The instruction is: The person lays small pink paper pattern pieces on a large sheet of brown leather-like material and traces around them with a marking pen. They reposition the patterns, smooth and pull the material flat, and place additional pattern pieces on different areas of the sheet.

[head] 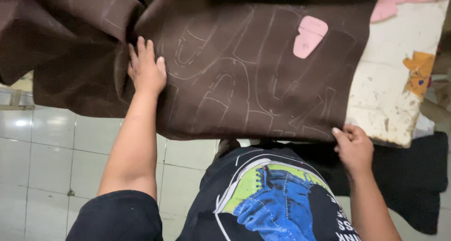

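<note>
Two hands work one sheet of dark brown fabric [244, 72] marked with chalk outlines. It lies over a worn white table [399, 95], its left part bunched in folds and hanging past the table's edge above the tiled floor [42, 166]. The cloth looks soft, limp and light, best taken at an edge or corner. Its long axis runs left to right across the view. The left hand [146, 69] presses flat on it, fingers together. The right hand [353, 147] pinches its near right corner. A pink pattern piece [309, 36] rests on top.
</note>
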### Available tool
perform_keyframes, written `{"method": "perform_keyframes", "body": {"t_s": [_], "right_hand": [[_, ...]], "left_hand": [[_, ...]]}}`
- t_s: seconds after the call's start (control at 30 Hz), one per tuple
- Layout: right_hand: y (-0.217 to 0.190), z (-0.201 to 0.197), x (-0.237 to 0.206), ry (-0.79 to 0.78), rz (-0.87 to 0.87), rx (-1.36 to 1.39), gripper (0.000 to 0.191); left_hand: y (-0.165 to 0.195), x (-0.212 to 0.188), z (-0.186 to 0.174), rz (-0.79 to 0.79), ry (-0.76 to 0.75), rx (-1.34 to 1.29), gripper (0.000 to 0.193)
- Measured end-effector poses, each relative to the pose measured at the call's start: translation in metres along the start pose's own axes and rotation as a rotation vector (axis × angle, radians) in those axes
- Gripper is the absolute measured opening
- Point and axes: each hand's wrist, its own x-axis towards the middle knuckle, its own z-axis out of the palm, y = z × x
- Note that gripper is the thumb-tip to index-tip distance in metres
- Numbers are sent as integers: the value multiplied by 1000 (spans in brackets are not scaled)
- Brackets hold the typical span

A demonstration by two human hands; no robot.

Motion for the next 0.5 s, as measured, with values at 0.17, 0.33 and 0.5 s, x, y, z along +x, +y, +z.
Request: {"method": "perform_keyframes", "body": {"t_s": [0.17, 0.33, 0.5], "right_hand": [[-9, 13, -8, -20, 21, 152, 31], [-29, 32, -28, -45, -97, 162, 39], [-65, 65, -33, -359, -176, 132, 44]], "left_hand": [[64, -23, 18, 215, 82, -347, 31], [173, -83, 42, 337, -341, -870, 30], [226, -88, 67, 300, -631, -877, 44]]}}
